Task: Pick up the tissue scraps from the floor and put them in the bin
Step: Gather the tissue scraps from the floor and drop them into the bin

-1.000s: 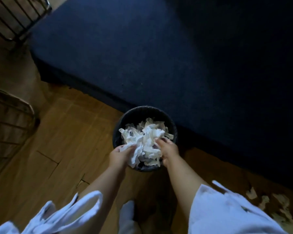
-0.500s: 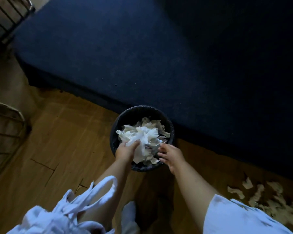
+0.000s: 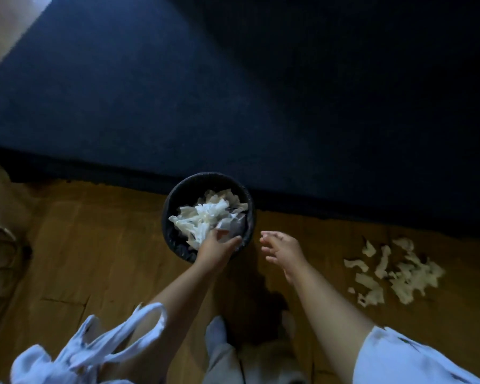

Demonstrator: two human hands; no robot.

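**A:** From the head view, where do we find the tissue?

**B:** We see it in two places. A heap of tissue scraps [image 3: 205, 217] fills the round black bin [image 3: 175, 198]. The bin stands on the wooden floor [image 3: 94, 239], right against the edge of a dark blue bed [image 3: 178, 106]. A scatter of scraps [image 3: 394, 270] lies on the floor, well apart to the right of the bin.

**A:** And the hands?

**B:** The left hand [image 3: 218, 246] reaches over the bin's near rim, with its fingers down on the heap and its thumb stretched along the rim. We cannot tell whether its grip pinches any tissue, because the fingertips are hidden. The right hand [image 3: 281, 249] hovers above the floor between the bin and the scatter. Its grip is wide, with the fingers spread and holding nothing.

**A:** What else do we see?

**B:** White bag handles [image 3: 139, 328] loop round the left forearm. A white sleeve [image 3: 399, 356] covers the right upper arm, and a socked foot [image 3: 215, 332] shows below the bin.
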